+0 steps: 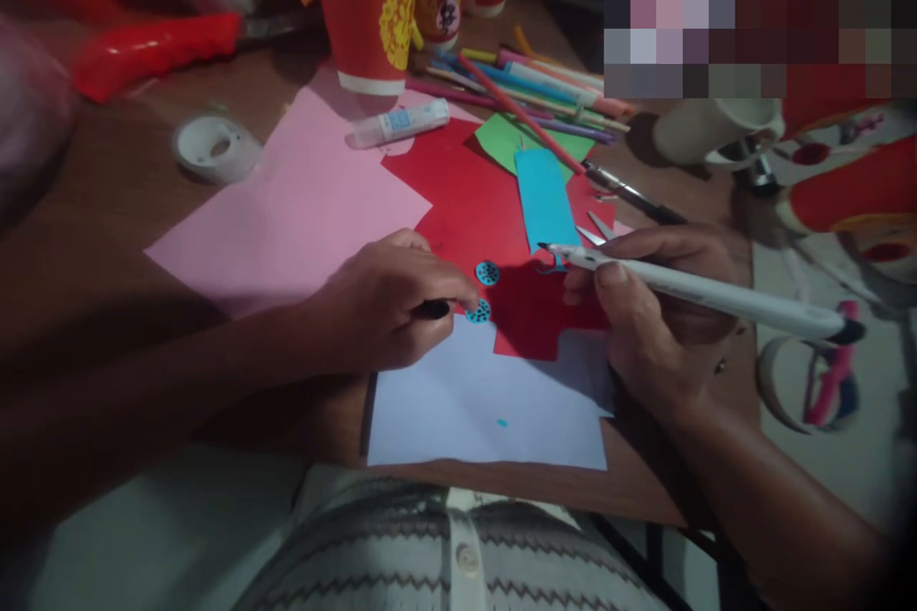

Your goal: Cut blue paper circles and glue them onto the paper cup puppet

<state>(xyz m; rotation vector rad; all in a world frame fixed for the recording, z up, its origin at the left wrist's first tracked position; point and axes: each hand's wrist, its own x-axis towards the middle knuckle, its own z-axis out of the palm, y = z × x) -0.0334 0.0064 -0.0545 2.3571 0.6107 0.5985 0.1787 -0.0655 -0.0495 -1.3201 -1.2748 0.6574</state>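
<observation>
Two dotted discs by my left fingertips, pen in my right

Brown wooden table [136, 129], dim light, pale floor [143, 525] below its edge. Beyond both hands: red-and-white cups [362, 14] with yellow emblems, then a loose heap of slim coloured pens [551, 100]. White mug [706, 129] past my right hand, on the far side.

Left hand [391, 301]: forearm in from the side, fingers curled in around a short black piece [432, 309], too dark to identify. Forefinger extended, its tip at the lower blue disc [478, 313].

Right hand [655, 334]: thumb and fingers grip a white marker [716, 291], nearly level, black tip bare and pointing toward my left.

Discs round, small, speckled black; the upper blue disc [487, 273] lies on red paper [458, 181] just past my left fingertip. White sheet [458, 420] nearer me, between the hands. Smooth pink paper [315, 172] beyond my left, with a glue stick [401, 124] and a ring of tape [193, 148] farther out. Blue strip [548, 196] beyond the marker tip, partly over green paper [494, 141]; metal scissor blades [600, 224] just beyond my right fingers.
</observation>
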